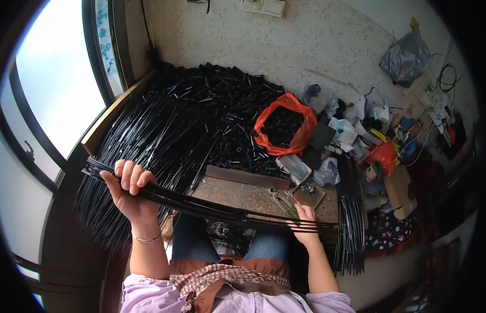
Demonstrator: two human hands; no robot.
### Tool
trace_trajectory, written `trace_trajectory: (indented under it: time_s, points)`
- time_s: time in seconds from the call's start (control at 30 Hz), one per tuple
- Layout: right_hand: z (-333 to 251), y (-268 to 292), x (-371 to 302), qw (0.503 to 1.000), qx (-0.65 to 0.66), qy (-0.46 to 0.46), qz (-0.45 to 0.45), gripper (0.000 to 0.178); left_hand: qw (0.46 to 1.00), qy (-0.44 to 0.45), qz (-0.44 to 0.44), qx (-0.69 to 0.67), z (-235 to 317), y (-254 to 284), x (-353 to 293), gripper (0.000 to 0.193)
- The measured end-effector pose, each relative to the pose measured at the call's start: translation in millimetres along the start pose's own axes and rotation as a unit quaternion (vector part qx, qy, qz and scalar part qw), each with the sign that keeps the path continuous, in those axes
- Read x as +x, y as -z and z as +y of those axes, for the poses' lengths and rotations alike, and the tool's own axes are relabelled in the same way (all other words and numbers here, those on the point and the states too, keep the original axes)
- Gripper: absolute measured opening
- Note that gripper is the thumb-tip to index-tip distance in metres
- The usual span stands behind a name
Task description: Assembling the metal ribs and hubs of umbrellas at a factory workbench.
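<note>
There are two hands (132,195), one held bundle of black rods (201,204), two red bags (310,119) and one bracelet (147,240).

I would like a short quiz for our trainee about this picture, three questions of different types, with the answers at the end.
1. Which hand grips the bundle of black rods near its left end?
2. True or false: the large open red bag holds black pieces.
3. Where does the grey plastic bag hang?
A. On the window
B. On the wall
C. Under the table

Key: 1. The left hand. 2. True. 3. B.
</note>
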State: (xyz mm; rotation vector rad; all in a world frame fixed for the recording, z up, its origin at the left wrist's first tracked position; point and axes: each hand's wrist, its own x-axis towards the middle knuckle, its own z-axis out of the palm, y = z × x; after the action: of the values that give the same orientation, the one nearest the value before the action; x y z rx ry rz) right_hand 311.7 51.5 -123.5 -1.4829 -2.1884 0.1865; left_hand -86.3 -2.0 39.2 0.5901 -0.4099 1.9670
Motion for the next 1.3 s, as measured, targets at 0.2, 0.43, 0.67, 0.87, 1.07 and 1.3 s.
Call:
trace_trajectory:
  time_s: [0.2, 0.43, 0.67, 0.87, 1.07, 1.3]
  points:
    - [-75.9, 97.1, 31.8, 0.629, 0.767, 0.031, 0.123, 0.076, 0.948, 0.155, 0.276, -0.021, -52.7, 86.2, -106.7, 0.033]
    - [-136.8, 109.7, 38.5, 0.681, 0.601, 0.041, 0.416, 0.05, 0.604, 0.612, 0.49, 0.147, -101.5, 189.2, -231.0, 0.062]
    - [-140.9, 73.5, 23.3, 0.698, 0.713, -0.056, 0.022, 0.03, 0.232, 0.617, -0.164, 0.734, -85.6, 172.6, -187.7, 0.062]
    - [-135.0, 64.1, 43.9, 0.652, 0.751, -0.037, -0.093, 0.018, 0.744, 0.38, -0.127, 0.534, -109.7, 24.8, -51.5, 0.035]
    - [-137.2, 53.0, 42.0, 0.814, 0.557, -0.007, 0.164, 0.016, 0.659, 0.139, -0.193, 0.713, -137.7, 11.9, -54.4, 0.015]
    - [-79.8, 30.7, 64.7, 0.656, 0.714, -0.126, 0.21, 0.015, 0.765, 0.317, -0.131, 0.545, -222.6, 117.3, 2.7, 0.021]
